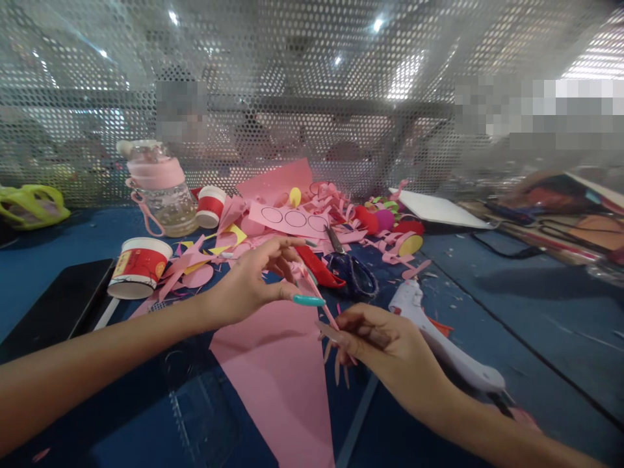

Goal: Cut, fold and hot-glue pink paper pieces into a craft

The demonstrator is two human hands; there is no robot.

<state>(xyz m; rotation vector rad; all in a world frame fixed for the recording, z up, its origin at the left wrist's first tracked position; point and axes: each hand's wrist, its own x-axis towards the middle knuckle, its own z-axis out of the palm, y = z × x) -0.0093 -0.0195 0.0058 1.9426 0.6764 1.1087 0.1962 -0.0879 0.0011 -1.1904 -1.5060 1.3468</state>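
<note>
A thin strip of pink paper (330, 314) slants between my hands, above the table's middle. My left hand (258, 279) pinches its upper end between thumb and fingers; a long turquoise nail shows on the thumb. Lower down, my right hand (390, 344) grips the other end, its fingers curled behind the strip. Beneath them lies a large pink sheet of paper (287, 383). Just beyond the hands are dark-handled scissors (355, 273) and a red piece (322, 266) whose kind I cannot make out. A white glue gun (448, 348) rests right of my right hand.
Pink scraps and a strip with drawn circles (292, 219) are heaped at the back. Left stand a paper cup (140, 268), a second cup (211, 207) and a water bottle (163, 195), near a black flat object (58, 305). A perforated metal screen (292, 78) rises behind.
</note>
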